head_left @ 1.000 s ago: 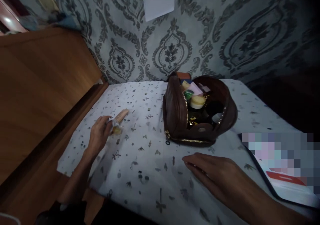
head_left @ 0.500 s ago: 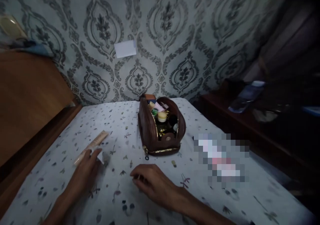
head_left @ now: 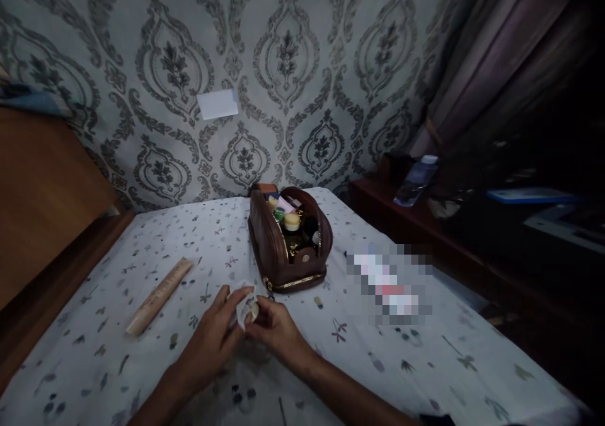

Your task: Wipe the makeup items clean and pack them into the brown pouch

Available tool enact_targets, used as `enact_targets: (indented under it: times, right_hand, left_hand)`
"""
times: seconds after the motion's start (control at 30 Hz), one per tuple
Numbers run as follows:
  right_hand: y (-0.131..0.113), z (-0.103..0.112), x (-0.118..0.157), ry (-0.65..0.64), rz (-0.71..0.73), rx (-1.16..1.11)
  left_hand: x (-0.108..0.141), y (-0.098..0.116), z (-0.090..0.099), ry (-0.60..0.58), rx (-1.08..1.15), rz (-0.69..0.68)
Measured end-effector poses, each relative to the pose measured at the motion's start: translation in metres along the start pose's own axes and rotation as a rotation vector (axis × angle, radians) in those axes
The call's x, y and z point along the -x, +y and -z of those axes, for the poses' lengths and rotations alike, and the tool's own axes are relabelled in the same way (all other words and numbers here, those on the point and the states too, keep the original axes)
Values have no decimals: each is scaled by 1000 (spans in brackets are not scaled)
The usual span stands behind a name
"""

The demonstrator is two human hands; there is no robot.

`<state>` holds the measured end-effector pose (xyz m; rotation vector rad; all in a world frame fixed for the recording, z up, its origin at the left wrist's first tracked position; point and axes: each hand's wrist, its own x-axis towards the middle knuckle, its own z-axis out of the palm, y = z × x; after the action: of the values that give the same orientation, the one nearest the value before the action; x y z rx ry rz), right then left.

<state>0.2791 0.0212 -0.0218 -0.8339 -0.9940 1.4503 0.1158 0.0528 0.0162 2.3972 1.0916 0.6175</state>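
Note:
My left hand is closed around a crumpled white tissue-like piece, held just above the sheet in front of the bag. My right hand meets it from the other side, thumb and fingers pinching at a small pale rounded item against the white piece. What exactly this item is stays too small and blurred to tell. Behind the hands stands a brown zipped toiletry bag, unzipped on top. Inside it are a jar with a yellowish lid, a pink item and other small containers. A long beige tube lies left of my hands.
The printed sheet covers the bed surface. A blurred-out patch lies right of the bag. Wooden furniture borders the left side. A clear bottle stands on a dark red ledge at right, by a curtain. Patterned wall behind.
My left hand has moved right, away from the beige tube, carrying the white piece. My right hand now meets it and pinches at the pale item. The view has turned slightly right.

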Motion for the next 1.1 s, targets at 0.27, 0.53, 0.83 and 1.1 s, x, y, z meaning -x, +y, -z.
enact_targets:
  times: [0.27, 0.53, 0.83, 1.1]
  right_hand:
    - [-2, 6, -7, 96, 81, 95]
    - [21, 12, -10, 91, 1, 45]
    - [2, 13, -8, 133, -29, -25]
    - [2, 16, -6, 156, 17, 138]
  left_hand:
    - [-4, -9, -28, 210, -129, -401]
    - [-5, -21, -29, 248, 13, -275]
    - [6, -47, -42, 223, -14, -105]
    - [9, -44, -42, 253, 32, -162]
